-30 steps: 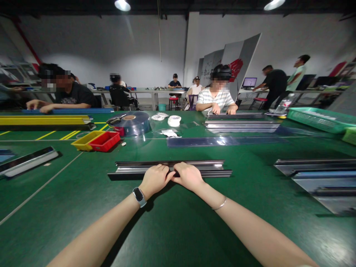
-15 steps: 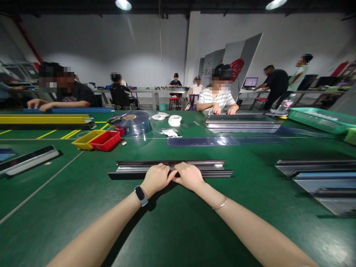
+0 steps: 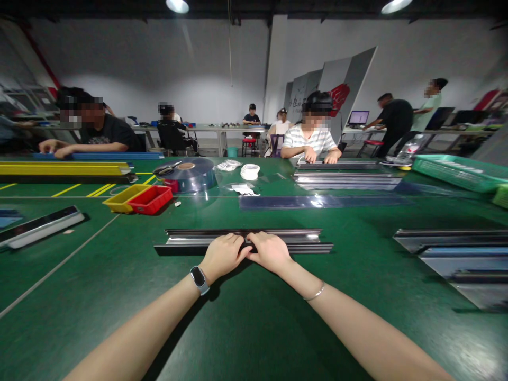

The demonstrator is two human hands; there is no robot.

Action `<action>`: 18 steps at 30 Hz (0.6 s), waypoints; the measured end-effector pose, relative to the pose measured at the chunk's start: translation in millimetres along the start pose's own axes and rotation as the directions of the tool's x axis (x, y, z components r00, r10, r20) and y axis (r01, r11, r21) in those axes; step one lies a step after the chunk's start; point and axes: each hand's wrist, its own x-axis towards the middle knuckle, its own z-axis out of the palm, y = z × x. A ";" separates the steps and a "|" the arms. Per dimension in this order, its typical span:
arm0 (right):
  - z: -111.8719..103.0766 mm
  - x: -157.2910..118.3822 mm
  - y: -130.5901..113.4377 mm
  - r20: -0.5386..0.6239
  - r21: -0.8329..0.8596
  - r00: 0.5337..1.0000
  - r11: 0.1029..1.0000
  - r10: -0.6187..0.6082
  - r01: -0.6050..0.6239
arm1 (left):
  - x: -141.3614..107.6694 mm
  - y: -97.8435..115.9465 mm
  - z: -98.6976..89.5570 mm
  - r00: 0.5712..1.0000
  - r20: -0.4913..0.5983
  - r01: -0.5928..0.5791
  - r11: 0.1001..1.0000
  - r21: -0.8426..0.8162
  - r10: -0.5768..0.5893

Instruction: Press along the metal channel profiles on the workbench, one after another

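A dark metal profile (image 3: 183,248), shaped like an open channel with a shiny inside, lies crosswise on the green table (image 3: 254,328). My left hand (image 3: 224,254) is closed over the middle of its near wall, with the fingers bent down into the channel. Right beside it my right hand (image 3: 272,253) grips the same wall, its fingers curled the same way. The two thumbs come together at the near side. Both sets of fingertips are hidden, so I cannot tell whether they pinch anything small inside the channel.
Several similar profiles (image 3: 464,259) lie at the right. Behind my hands are a clear plastic strip (image 3: 321,201), a yellow bin (image 3: 125,199), a red bin (image 3: 151,200), a film roll (image 3: 190,177) and a green basket (image 3: 456,172). A co-worker (image 3: 311,137) sits opposite.
The fingers of both hands have shifted very slightly at the middle of the profile. The profile itself stays in place.
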 end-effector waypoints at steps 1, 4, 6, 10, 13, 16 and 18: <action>-0.2 0.2 0.0 0.001 0.001 1.000 1.000 0.002 -0.002 | 0.2 -0.1 0.0 1.000 0.007 0.004 1.000 0.001 -0.004; -0.8 1.0 0.3 -0.011 0.013 1.000 1.000 0.002 -0.002 | 1.3 -0.1 0.3 0.999 0.034 0.018 1.000 0.008 -0.018; -0.8 1.5 0.5 -0.020 0.027 1.000 1.000 -0.004 0.005 | 2.2 0.2 0.4 0.999 0.044 0.022 1.000 0.013 -0.023; -0.4 1.9 -0.1 -0.028 0.030 0.999 0.999 -0.021 0.022 | 3.9 1.2 0.1 0.999 0.041 0.022 1.000 0.014 -0.023; 0.0 1.6 -0.7 -0.020 0.018 1.000 1.000 -0.017 0.017 | 4.1 1.7 -0.4 0.999 0.031 0.027 1.000 0.015 -0.028; -0.3 1.0 -1.1 -0.004 0.010 1.000 1.000 -0.007 0.007 | 3.1 1.5 -0.4 0.999 0.021 0.027 1.000 0.014 -0.027; -1.1 0.8 -1.0 0.004 0.008 1.000 1.000 0.000 0.000 | 2.5 1.1 -0.3 0.999 0.024 0.024 1.000 0.013 -0.024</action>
